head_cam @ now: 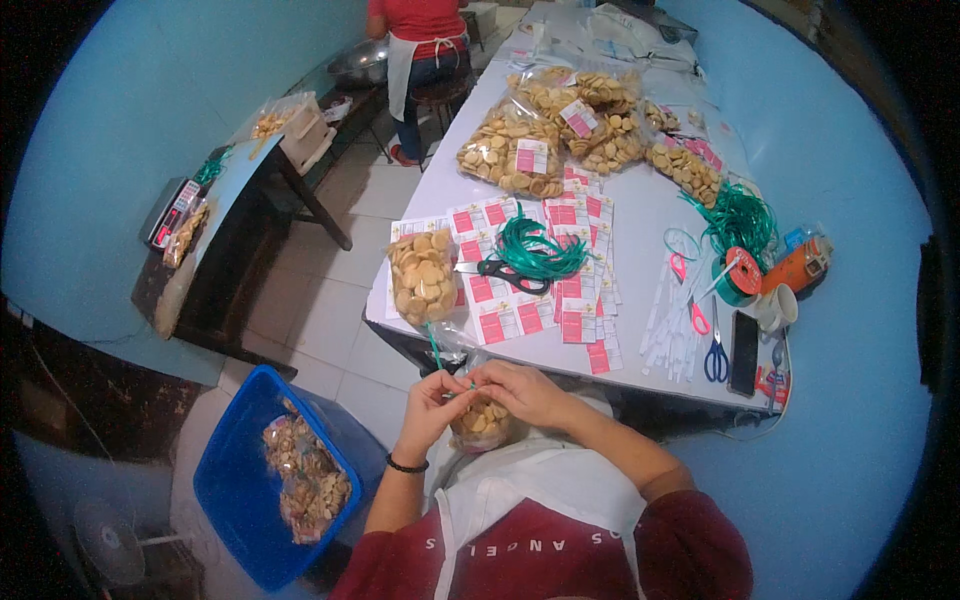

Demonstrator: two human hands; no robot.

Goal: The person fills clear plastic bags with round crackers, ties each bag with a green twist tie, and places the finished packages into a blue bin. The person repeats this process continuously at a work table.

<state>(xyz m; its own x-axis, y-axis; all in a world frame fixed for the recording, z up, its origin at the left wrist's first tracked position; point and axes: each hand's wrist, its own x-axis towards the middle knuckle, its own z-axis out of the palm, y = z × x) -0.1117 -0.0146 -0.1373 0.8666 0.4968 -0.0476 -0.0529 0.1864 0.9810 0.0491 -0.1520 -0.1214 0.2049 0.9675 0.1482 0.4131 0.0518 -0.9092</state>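
Observation:
Both hands meet at the gathered neck of a clear plastic bag of round cookies (pixel 480 424) in front of the apron. My left hand (pixel 436 411) pinches a green ribbon (pixel 435 346) there, its free end standing up. My right hand (pixel 517 391) grips the bag's neck from the other side, fingers closed. Just beyond, at the table's edge, stands another filled bag (pixel 422 279). Printed pink and white label sheets (pixel 499 319) lie on the table beside it, under black-handled scissors (pixel 517 277) and a bundle of cut green ribbon (pixel 536 251).
Large bags of cookies (pixel 510 146) fill the table's far part. Toward its right lie ribbon spools (pixel 739 274), blue-handled scissors (pixel 716 360), a phone (pixel 744 352) and cups (pixel 780 307). A blue bin (pixel 225 480) with filled bags stands at lower left. Another person (pixel 424 45) is at the back.

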